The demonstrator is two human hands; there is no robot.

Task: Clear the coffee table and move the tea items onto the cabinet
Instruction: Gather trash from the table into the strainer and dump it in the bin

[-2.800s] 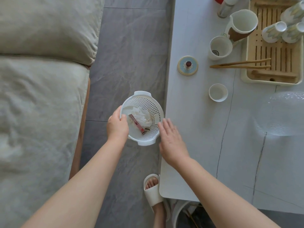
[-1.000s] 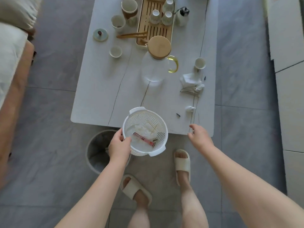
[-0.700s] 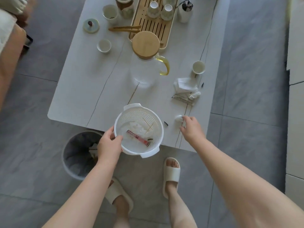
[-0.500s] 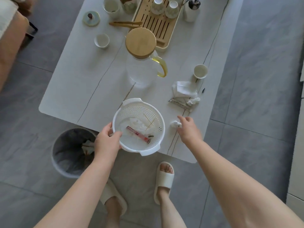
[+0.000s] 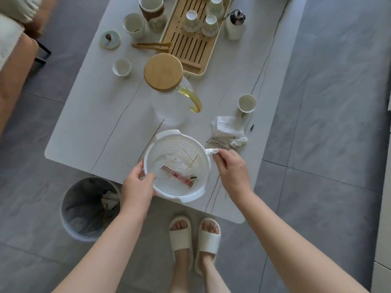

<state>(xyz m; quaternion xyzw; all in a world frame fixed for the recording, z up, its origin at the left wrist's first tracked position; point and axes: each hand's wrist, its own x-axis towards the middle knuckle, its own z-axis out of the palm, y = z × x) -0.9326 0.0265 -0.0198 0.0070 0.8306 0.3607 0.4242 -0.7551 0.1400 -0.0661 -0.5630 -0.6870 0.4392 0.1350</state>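
Fingers of the left hand curl round the colander rim, holding it over the near worktop edge. Right hand pinches a tissue wad at the colander's right rim. Tea tray sits far.

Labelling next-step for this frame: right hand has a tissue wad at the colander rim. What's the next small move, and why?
Probably carry it a little leftward over the rim and release the grip. The right hand pinches the small crumpled white tissue wad just at the edge of the white perforated plastic colander, which the left hand holds and which already contains collected scraps.
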